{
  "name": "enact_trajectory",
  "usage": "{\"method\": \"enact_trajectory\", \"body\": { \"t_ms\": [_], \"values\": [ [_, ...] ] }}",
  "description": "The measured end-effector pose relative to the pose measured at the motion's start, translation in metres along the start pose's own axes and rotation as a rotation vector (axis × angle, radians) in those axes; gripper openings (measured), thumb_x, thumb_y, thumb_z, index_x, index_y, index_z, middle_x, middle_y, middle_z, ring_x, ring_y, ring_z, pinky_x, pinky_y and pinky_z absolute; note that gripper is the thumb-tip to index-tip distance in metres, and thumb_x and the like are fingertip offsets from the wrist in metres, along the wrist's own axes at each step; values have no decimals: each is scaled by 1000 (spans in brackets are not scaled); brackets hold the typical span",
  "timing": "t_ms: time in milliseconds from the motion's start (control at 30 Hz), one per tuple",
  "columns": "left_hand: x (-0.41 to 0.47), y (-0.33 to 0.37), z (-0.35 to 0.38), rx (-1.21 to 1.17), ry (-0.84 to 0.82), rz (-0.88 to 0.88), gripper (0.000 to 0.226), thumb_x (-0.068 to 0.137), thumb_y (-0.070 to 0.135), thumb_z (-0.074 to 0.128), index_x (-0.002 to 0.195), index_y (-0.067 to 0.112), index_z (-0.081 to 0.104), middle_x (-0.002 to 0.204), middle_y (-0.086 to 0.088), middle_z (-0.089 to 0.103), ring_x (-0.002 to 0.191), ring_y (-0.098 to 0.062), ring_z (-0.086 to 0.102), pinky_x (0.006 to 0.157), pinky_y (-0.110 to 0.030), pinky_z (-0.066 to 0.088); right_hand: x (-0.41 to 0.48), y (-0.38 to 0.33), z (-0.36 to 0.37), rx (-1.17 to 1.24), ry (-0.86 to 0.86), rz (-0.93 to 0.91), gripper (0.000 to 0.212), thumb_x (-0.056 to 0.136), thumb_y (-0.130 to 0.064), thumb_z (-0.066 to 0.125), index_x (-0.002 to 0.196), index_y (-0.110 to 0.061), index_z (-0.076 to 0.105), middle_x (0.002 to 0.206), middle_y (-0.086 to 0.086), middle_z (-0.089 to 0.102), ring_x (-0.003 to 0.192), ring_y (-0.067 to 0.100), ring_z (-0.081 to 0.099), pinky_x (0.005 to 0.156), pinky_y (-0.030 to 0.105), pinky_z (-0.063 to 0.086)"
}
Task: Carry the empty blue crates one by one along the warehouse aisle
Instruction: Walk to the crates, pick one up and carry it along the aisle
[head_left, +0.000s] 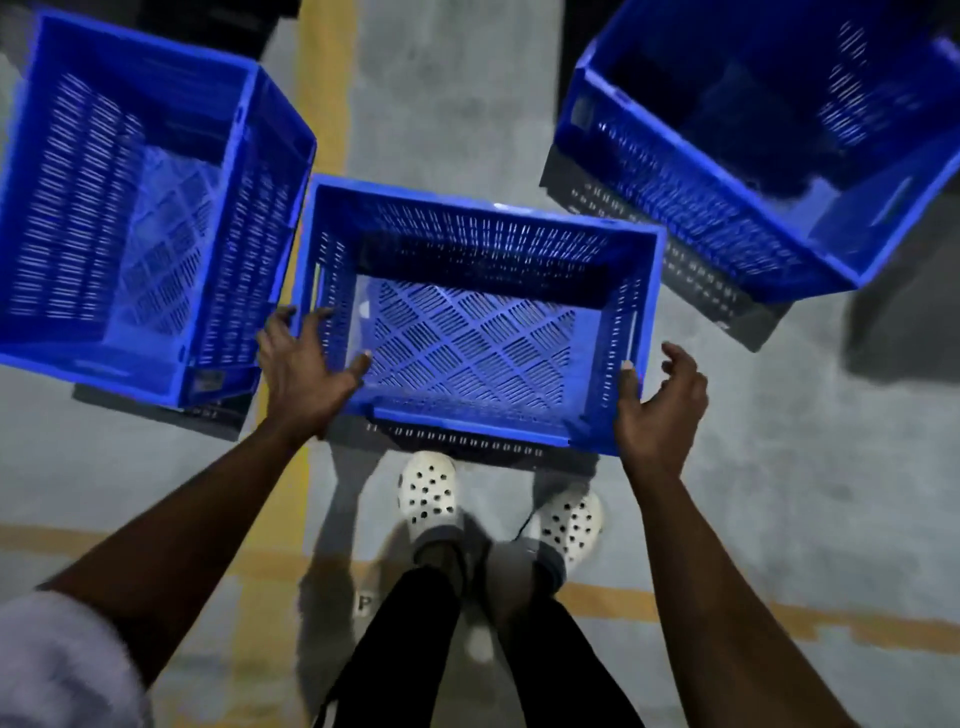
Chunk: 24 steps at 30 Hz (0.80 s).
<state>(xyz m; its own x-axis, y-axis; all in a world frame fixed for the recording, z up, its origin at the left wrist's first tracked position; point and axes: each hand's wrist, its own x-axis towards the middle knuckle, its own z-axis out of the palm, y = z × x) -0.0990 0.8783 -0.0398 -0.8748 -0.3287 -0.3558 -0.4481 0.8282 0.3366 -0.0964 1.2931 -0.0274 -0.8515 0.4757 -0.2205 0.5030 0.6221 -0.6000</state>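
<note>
Single head-worn, wide-angle view. The camera looks from the person's head steeply down and slightly forward. Both forearms enter from the bottom edge, and the left hand (304, 371) and right hand (657, 408) lie near mid-frame, close to the lens. The middle crate (483, 234) fills the centre, with the white shoes (428, 493) directly beneath on the grey floor (441, 104). The left crate (67, 208) and right crate (727, 208) splay toward the upper corners.

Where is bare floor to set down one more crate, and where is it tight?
Bare floor lies beyond the middle crate, between the left crate and right crate, and right of the right hand. Tight: beside the left hand, between left and middle crates.
</note>
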Motion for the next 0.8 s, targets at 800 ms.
{"method": "enact_trajectory", "body": {
  "t_ms": [800],
  "values": [
    [116, -58, 56, -26, 219, -71, 64, 121, 54, 41, 154, -1, 42, 116, -48, 65, 101, -65, 65, 80, -60, 45, 74, 47, 79, -30, 59, -30, 45, 117, -51, 32, 152, -26, 43, 138, 7, 66, 121, 34, 64, 99, 47, 50]
  ]
}}
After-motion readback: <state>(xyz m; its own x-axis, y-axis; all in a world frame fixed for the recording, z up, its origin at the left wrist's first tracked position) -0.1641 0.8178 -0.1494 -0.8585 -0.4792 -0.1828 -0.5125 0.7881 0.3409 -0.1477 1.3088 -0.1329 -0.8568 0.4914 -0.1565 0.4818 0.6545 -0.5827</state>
